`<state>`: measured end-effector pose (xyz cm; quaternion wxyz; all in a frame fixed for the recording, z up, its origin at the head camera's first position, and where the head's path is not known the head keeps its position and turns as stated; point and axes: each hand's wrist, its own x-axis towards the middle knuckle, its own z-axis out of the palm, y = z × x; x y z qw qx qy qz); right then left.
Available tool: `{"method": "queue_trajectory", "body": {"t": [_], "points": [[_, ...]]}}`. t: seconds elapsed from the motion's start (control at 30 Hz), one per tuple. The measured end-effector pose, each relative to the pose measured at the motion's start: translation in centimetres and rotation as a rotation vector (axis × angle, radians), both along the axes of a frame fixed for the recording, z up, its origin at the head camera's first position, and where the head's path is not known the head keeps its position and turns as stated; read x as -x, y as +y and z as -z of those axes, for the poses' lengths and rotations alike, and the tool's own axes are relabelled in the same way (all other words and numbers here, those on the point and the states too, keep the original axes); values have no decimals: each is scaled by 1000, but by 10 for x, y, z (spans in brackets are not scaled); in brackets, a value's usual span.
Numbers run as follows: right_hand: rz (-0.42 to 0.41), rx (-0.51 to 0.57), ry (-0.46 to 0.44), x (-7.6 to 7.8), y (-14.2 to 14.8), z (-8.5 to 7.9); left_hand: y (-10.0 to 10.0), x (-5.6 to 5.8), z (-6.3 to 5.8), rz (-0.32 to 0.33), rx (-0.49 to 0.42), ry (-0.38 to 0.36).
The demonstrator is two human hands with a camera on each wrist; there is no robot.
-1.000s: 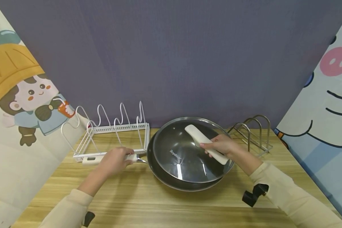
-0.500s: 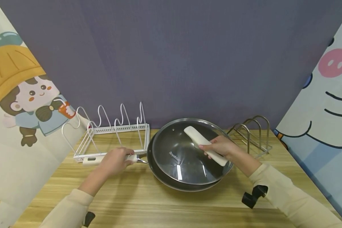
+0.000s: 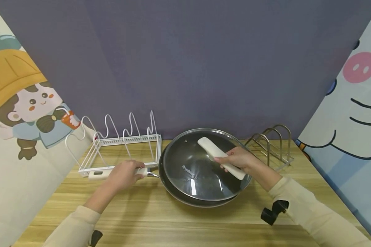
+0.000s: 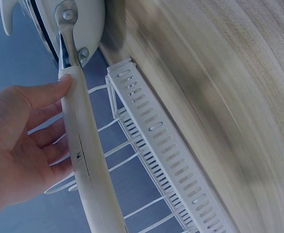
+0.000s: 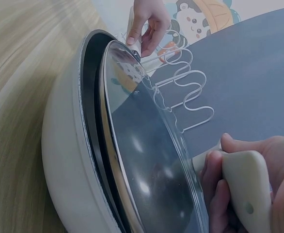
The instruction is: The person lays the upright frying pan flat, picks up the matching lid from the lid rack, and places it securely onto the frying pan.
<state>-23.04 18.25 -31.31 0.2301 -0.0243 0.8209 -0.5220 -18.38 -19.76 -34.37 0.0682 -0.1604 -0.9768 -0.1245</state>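
A deep frying pan (image 3: pixel 169 183), dark inside and pale outside (image 5: pixel 64 145), stands on the wooden table. Its cream handle (image 3: pixel 99 174) points left, and my left hand (image 3: pixel 125 174) grips it near the metal joint; in the left wrist view the thumb lies along the handle (image 4: pixel 91 160). Over the pan is a glass lid (image 3: pixel 185 154) with a steel rim, off-centre toward the far right. My right hand (image 3: pixel 239 160) holds the lid's long cream handle (image 3: pixel 211 148). In the right wrist view a gap shows between the lid (image 5: pixel 132 121) and the pan rim.
Behind the left hand stands a white wire rack (image 3: pixel 159 147) with tall looped dividers; the pan handle lies along its front edge. A bronze-coloured wire rack (image 3: pixel 281 144) stands right of the pan, partly behind the right forearm. A grey-purple backdrop (image 3: pixel 185 68) rises behind.
The lid has shifted slightly left and toward the near side over the pan, with my right hand still on its handle. My left hand and the pan look unmoved.
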Motion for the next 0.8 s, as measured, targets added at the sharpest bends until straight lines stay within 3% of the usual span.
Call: {"method": "queue_trajectory", "body": {"t": [0.8], "points": [[-27, -50, 27, -3, -4, -1, 0, -1, 0, -9, -5, -3]]}}
